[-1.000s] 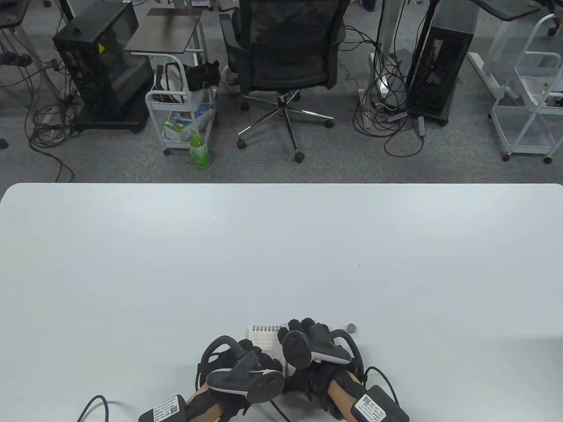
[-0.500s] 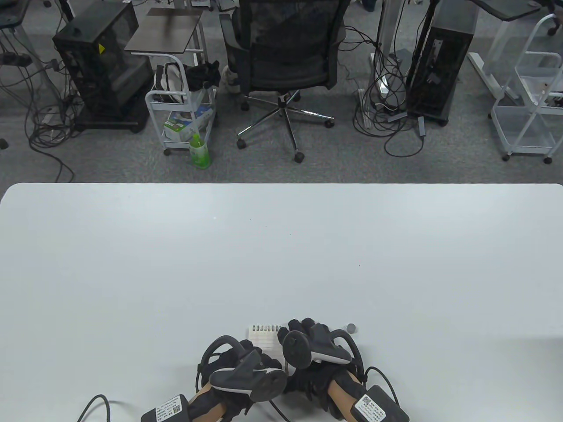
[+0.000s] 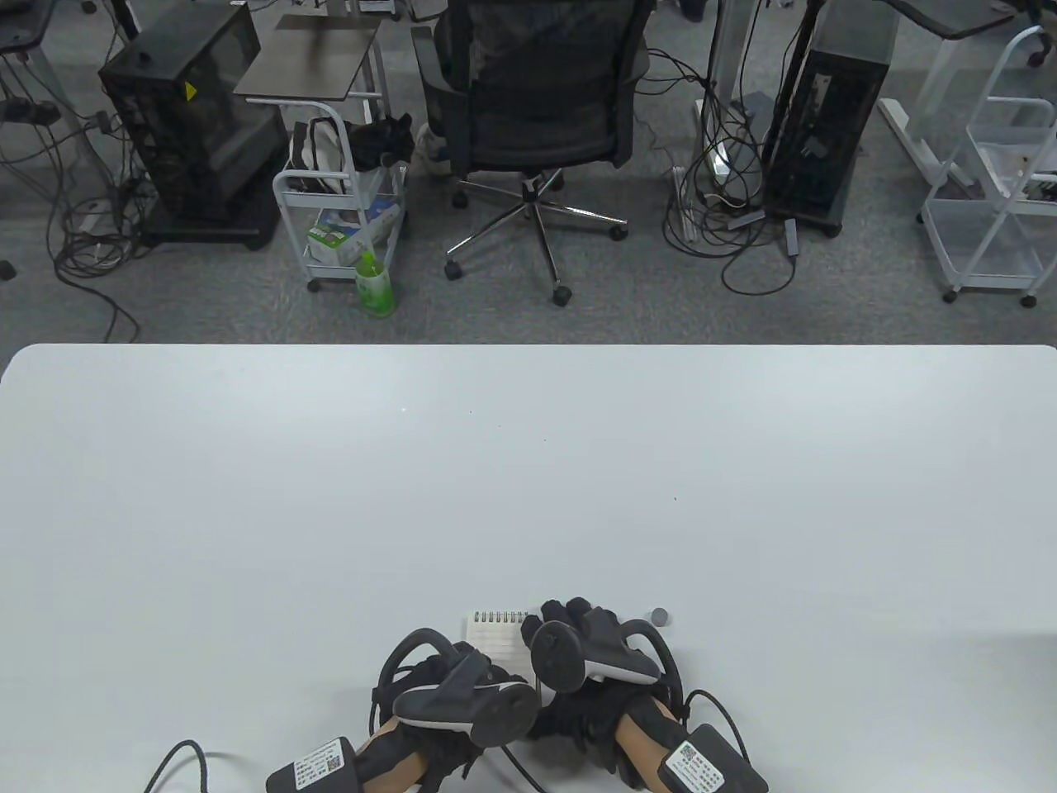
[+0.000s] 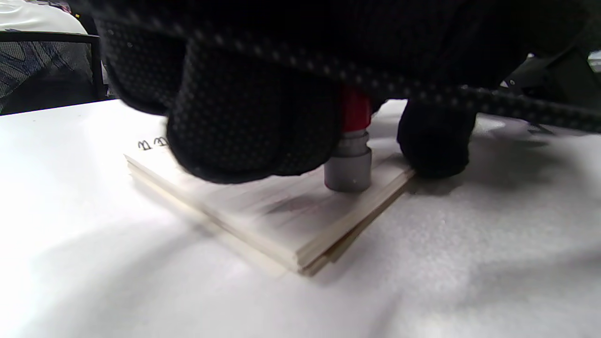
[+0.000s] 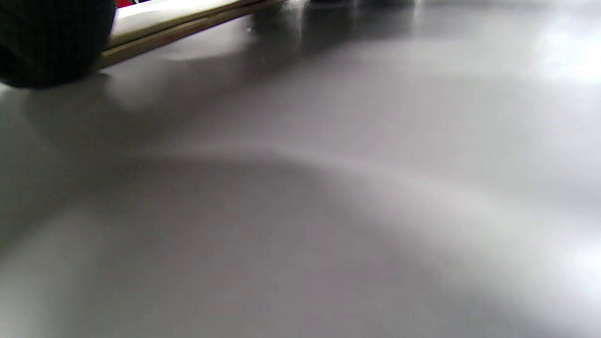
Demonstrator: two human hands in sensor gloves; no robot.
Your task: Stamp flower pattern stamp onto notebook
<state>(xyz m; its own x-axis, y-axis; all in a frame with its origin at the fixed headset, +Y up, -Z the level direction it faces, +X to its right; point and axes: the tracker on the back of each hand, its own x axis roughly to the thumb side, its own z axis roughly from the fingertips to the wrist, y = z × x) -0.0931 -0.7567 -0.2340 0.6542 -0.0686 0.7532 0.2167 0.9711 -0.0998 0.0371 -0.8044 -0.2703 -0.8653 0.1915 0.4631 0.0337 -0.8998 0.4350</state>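
Stamp (image 4: 348,157) on notebook (image 4: 281,211) seen only from left wrist view.

The left hand (image 3: 450,702) shifted slightly over the second. Its tracker (image 3: 466,709), which had sat just short of the right hand's (image 3: 603,652) tracker, rolled a little and drew back toward the person's own side, and the labelled pack (image 3: 318,766) on the left wrist crept a touch rightward, closer in under the hand. With that retreat the dark gloved fingers that had shown ahead of the left tracker, over the near part of the notebook (image 3: 495,634), largely dropped out of sight beneath it.
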